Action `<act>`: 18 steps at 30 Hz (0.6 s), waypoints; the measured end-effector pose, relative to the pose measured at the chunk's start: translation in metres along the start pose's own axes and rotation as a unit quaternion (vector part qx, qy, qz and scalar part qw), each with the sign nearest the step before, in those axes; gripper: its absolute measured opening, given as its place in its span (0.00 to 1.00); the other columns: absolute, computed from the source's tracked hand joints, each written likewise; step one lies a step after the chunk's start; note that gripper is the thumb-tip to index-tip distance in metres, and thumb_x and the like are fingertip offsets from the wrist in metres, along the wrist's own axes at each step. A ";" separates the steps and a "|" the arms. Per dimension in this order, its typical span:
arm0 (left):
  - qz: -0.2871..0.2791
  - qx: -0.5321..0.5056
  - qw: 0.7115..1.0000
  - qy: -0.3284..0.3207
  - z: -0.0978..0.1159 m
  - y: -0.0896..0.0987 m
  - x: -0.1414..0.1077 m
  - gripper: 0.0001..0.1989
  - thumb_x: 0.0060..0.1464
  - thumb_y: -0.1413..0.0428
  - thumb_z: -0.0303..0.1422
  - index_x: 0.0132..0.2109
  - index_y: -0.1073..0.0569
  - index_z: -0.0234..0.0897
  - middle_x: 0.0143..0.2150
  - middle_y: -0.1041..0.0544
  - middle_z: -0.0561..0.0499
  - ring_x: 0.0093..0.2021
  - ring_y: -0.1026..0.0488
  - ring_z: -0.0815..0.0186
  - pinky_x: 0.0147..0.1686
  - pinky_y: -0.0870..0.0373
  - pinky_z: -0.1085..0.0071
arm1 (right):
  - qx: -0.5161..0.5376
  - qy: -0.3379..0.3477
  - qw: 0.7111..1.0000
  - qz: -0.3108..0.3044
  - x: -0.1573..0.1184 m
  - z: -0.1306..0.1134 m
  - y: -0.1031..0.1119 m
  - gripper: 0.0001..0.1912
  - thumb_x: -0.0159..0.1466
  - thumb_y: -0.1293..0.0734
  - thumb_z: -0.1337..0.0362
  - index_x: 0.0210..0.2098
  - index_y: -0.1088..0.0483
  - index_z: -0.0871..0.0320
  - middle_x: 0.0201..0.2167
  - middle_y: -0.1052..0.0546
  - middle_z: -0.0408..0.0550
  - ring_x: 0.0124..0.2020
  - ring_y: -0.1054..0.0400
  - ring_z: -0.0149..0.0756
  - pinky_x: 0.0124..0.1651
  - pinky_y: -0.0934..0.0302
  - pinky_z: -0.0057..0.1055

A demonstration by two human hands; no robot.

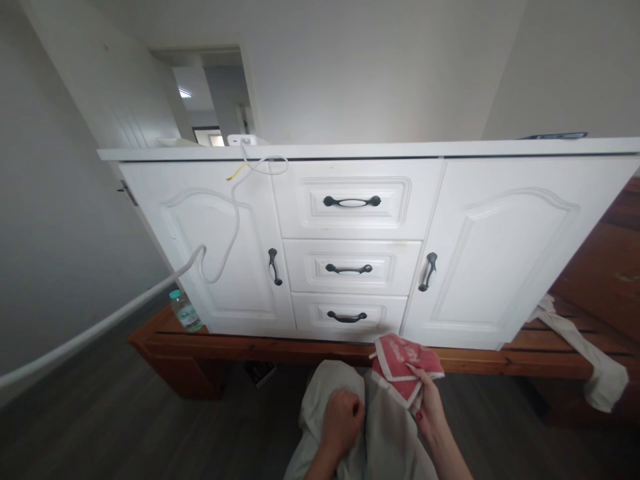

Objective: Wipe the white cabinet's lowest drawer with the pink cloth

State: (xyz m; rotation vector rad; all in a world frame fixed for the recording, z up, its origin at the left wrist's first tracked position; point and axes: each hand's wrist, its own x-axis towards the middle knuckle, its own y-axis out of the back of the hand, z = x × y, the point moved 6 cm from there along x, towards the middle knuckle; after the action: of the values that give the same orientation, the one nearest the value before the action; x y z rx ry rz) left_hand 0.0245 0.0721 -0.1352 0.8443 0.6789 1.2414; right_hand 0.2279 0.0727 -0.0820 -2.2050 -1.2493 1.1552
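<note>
My right hand (428,403) grips a folded red cloth (411,363) with white edges and pale markings. The cloth hangs just in front of the wooden ledge, below the lowest drawer (347,313). My left hand (343,419) is curled into a loose fist over my left knee, with nothing visible in it. Ahead stands a white cabinet (310,267) with three drawers between two doors. Its dark handles, such as the top drawer handle (352,202), have pale middles. All drawers and doors are closed.
A white charger (242,140) lies on the cabinet top, its white cable (235,227) looping down the left door. A bottle (185,312) with a teal cap stands on the wooden bench (165,327). White fabric (597,373) drapes over the bench at right. A flat dark object (555,136) lies on the cabinet top.
</note>
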 end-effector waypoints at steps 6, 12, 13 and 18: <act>0.011 0.014 1.000 -0.010 -0.001 -0.002 0.000 0.18 0.64 0.53 0.33 0.33 0.20 0.40 0.36 0.17 0.45 0.43 0.23 0.57 0.48 0.34 0.63 | -0.008 -0.079 0.996 0.043 0.012 0.074 0.067 0.25 0.33 0.18 0.66 0.30 0.27 0.57 0.25 0.17 0.46 0.27 0.21 0.49 0.38 0.22 0.44; 0.012 0.012 1.000 -0.011 -0.001 0.000 -0.001 0.18 0.65 0.53 0.34 0.32 0.22 0.40 0.36 0.17 0.46 0.42 0.23 0.59 0.46 0.35 0.63 | -0.013 -0.087 0.996 0.030 0.026 0.100 0.082 0.24 0.33 0.18 0.66 0.28 0.27 0.58 0.25 0.17 0.46 0.26 0.22 0.45 0.35 0.25 0.39; 0.012 0.006 1.000 -0.008 -0.001 0.000 -0.001 0.18 0.66 0.53 0.35 0.32 0.22 0.40 0.36 0.18 0.46 0.42 0.23 0.59 0.46 0.35 0.63 | -0.020 -0.088 0.996 0.027 0.028 0.101 0.082 0.23 0.34 0.18 0.66 0.28 0.27 0.57 0.24 0.17 0.46 0.26 0.22 0.45 0.34 0.25 0.39; 0.042 -0.068 0.997 -0.006 -0.003 0.005 -0.002 0.19 0.68 0.55 0.36 0.32 0.24 0.39 0.36 0.19 0.46 0.41 0.24 0.60 0.44 0.32 0.64 | -0.025 -0.085 0.996 0.027 0.033 0.104 0.082 0.24 0.35 0.17 0.64 0.29 0.27 0.56 0.25 0.18 0.44 0.28 0.22 0.46 0.35 0.26 0.39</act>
State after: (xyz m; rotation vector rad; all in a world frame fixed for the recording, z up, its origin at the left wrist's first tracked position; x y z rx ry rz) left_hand 0.0186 0.0717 -0.1325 0.7727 0.5470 1.3417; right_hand 0.1992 0.0460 -0.2128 -2.2270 -1.3059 1.3727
